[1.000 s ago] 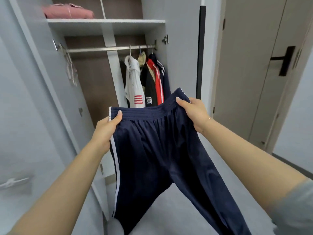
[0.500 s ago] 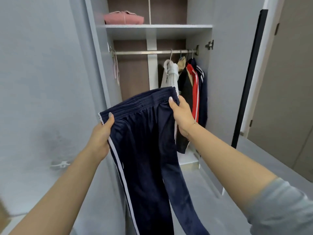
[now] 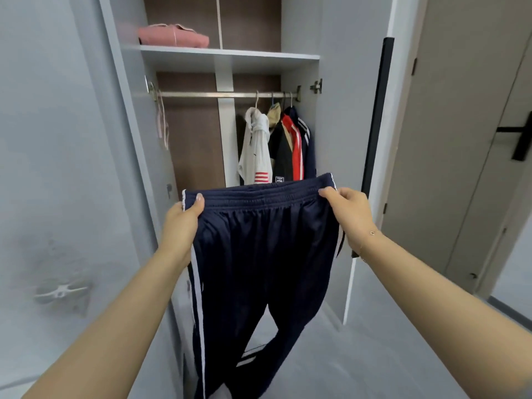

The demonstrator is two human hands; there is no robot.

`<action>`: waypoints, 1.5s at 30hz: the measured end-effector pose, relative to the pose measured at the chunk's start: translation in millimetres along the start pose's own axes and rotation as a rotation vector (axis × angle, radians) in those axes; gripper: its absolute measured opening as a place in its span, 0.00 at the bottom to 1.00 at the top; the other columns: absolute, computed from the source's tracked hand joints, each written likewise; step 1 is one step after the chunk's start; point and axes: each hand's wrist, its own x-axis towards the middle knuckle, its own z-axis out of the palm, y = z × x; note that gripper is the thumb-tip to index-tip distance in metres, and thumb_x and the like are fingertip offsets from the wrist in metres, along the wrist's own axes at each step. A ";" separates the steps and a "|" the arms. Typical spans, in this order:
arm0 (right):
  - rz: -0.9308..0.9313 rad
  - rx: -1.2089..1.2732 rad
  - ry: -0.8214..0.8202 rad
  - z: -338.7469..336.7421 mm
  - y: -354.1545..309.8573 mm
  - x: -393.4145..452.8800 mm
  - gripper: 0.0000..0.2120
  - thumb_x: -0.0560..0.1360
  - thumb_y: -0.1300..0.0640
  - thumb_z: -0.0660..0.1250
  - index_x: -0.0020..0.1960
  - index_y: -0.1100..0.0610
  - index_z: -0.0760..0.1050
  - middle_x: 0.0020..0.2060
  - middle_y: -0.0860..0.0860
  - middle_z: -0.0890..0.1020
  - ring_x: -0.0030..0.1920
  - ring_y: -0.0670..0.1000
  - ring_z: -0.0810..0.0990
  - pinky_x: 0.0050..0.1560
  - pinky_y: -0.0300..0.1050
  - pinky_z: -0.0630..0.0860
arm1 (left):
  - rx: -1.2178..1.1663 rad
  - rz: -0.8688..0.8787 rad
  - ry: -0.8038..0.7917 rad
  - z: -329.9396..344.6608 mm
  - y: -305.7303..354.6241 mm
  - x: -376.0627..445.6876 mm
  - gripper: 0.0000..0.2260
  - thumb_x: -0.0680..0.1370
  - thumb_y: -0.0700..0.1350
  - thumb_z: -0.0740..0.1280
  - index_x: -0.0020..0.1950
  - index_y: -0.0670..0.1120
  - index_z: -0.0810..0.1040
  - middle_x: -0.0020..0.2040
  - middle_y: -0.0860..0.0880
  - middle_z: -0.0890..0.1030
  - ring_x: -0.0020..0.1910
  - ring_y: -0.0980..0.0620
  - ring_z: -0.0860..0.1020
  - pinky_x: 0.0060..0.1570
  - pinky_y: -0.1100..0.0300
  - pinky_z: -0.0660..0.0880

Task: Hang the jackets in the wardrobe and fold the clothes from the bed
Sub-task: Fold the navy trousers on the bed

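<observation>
A person stands before an open wardrobe [image 3: 299,145], holding up a pair of navy track trousers [image 3: 259,254] by the waistband. At about 9 o'clock from the garment's middle, the left hand [image 3: 181,226] has its grip clamped on the left corner of the waistband, thumb on the front of the elastic and the fingers hidden behind the cloth. The trousers hang spread between the two hands in front of the wardrobe opening, white stripes running down each side seam and both legs dropping toward 6 o'clock, their ends out of view. At about 3 o'clock, the right hand [image 3: 349,214], a thin bracelet at its wrist, pinches the right corner of the waistband, its grip likewise closed on the fabric. Behind the waistband, toward 12 o'clock, a white hooded jacket [image 3: 256,151], a black and red jacket [image 3: 289,154] and a dark striped one hang from the rail [image 3: 207,95] at its right end. On the shelf [image 3: 230,54] above, at about 11 o'clock, lies a folded pink garment [image 3: 172,38].
</observation>
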 end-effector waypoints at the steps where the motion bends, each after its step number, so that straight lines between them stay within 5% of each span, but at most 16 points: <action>1: 0.050 0.025 -0.010 -6.4 -1.2 -6.9 0.10 0.74 0.52 0.67 0.40 0.57 0.70 0.36 0.55 0.73 0.38 0.53 0.70 0.40 0.46 0.68 | -0.022 -0.030 -0.017 8.2 1.0 -7.0 0.09 0.80 0.52 0.66 0.49 0.49 0.80 0.43 0.51 0.85 0.39 0.55 0.84 0.34 0.64 0.77; 8: 0.179 0.087 -0.292 -2.5 3.2 -67.6 0.10 0.77 0.56 0.64 0.55 0.57 0.79 0.45 0.51 0.84 0.43 0.47 0.82 0.39 0.37 0.76 | -0.010 -0.174 -0.234 80.4 -8.1 -75.4 0.14 0.80 0.56 0.64 0.53 0.46 0.80 0.51 0.45 0.84 0.51 0.46 0.83 0.58 0.49 0.78; 14: 0.142 0.150 -0.348 -18.2 13.5 -95.9 0.09 0.79 0.51 0.63 0.55 0.52 0.80 0.48 0.47 0.86 0.47 0.44 0.84 0.45 0.38 0.76 | -0.030 -0.168 -0.403 103.4 -15.9 -114.7 0.17 0.82 0.56 0.60 0.63 0.48 0.79 0.58 0.48 0.83 0.61 0.49 0.79 0.68 0.49 0.70; 18: 0.100 0.169 -0.382 -37.0 15.7 -101.7 0.18 0.82 0.48 0.55 0.52 0.56 0.81 0.44 0.50 0.83 0.48 0.49 0.80 0.58 0.47 0.75 | -0.126 -0.206 -0.507 107.9 -14.5 -120.9 0.20 0.81 0.58 0.59 0.64 0.47 0.79 0.59 0.46 0.83 0.61 0.49 0.79 0.67 0.50 0.71; 22: 0.076 0.126 -0.419 -55.5 15.8 -104.6 0.28 0.85 0.46 0.44 0.59 0.57 0.81 0.49 0.51 0.81 0.52 0.48 0.77 0.64 0.46 0.70 | -0.265 -0.253 -0.706 109.5 -8.9 -126.2 0.23 0.80 0.61 0.59 0.64 0.46 0.79 0.60 0.44 0.82 0.60 0.48 0.81 0.51 0.56 0.80; 25: 0.075 0.098 -0.431 -66.6 15.2 -105.3 0.29 0.85 0.45 0.43 0.61 0.56 0.81 0.49 0.52 0.81 0.53 0.49 0.78 0.65 0.44 0.70 | -0.203 -0.206 -0.647 119.8 -8.4 -130.2 0.18 0.80 0.54 0.64 0.64 0.45 0.79 0.57 0.44 0.83 0.58 0.46 0.81 0.53 0.55 0.80; 28: 0.050 0.150 -0.336 -79.4 17.9 -105.5 0.20 0.84 0.51 0.53 0.56 0.58 0.82 0.50 0.53 0.84 0.55 0.52 0.81 0.60 0.43 0.76 | -0.193 -0.196 -0.556 129.2 -9.3 -131.2 0.16 0.81 0.51 0.64 0.63 0.43 0.79 0.56 0.43 0.84 0.54 0.47 0.83 0.59 0.51 0.78; 31: -0.031 0.140 -0.073 -106.4 28.3 -98.1 0.07 0.78 0.60 0.66 0.55 0.55 0.80 0.50 0.49 0.82 0.55 0.51 0.79 0.53 0.40 0.78 | -0.146 -0.125 -0.595 133.1 -10.3 -131.2 0.15 0.81 0.52 0.64 0.63 0.45 0.79 0.55 0.46 0.84 0.55 0.47 0.82 0.62 0.48 0.75; 34: 0.040 0.073 -0.118 -140.3 38.6 -90.2 0.31 0.71 0.49 0.76 0.70 0.46 0.67 0.66 0.43 0.71 0.67 0.44 0.70 0.64 0.42 0.68 | -0.073 -0.078 -0.765 136.7 -4.7 -125.8 0.18 0.78 0.59 0.64 0.61 0.50 0.81 0.56 0.49 0.84 0.56 0.51 0.82 0.59 0.52 0.76; 36: 0.099 0.117 -0.293 -155.5 41.1 -89.9 0.36 0.69 0.44 0.76 0.73 0.47 0.67 0.69 0.45 0.73 0.68 0.45 0.71 0.70 0.48 0.65 | -0.037 -0.066 -0.864 145.7 -0.8 -121.2 0.20 0.74 0.63 0.66 0.58 0.52 0.83 0.57 0.50 0.84 0.56 0.51 0.82 0.56 0.55 0.77; 39: 0.040 0.179 -0.314 -162.9 35.2 -93.5 0.21 0.72 0.49 0.74 0.63 0.54 0.78 0.59 0.50 0.83 0.60 0.50 0.81 0.59 0.44 0.75 | -0.020 -0.070 -0.919 171.4 -3.8 -118.2 0.18 0.76 0.61 0.65 0.59 0.51 0.82 0.56 0.49 0.84 0.55 0.51 0.83 0.54 0.56 0.78; 43: -0.096 0.048 0.068 -176.1 30.4 -98.2 0.13 0.72 0.56 0.76 0.55 0.54 0.80 0.49 0.48 0.86 0.50 0.48 0.85 0.50 0.41 0.81 | 0.092 0.031 -0.901 211.4 -32.2 -123.6 0.23 0.74 0.64 0.66 0.65 0.53 0.74 0.58 0.55 0.82 0.56 0.56 0.81 0.60 0.55 0.75; 45: -0.107 -0.015 0.174 -189.1 33.2 -103.3 0.13 0.73 0.55 0.75 0.56 0.53 0.79 0.49 0.47 0.86 0.50 0.46 0.84 0.50 0.41 0.81 | 0.180 0.067 -0.990 229.1 -56.1 -133.0 0.24 0.73 0.63 0.69 0.65 0.57 0.71 0.56 0.61 0.81 0.53 0.63 0.80 0.54 0.64 0.76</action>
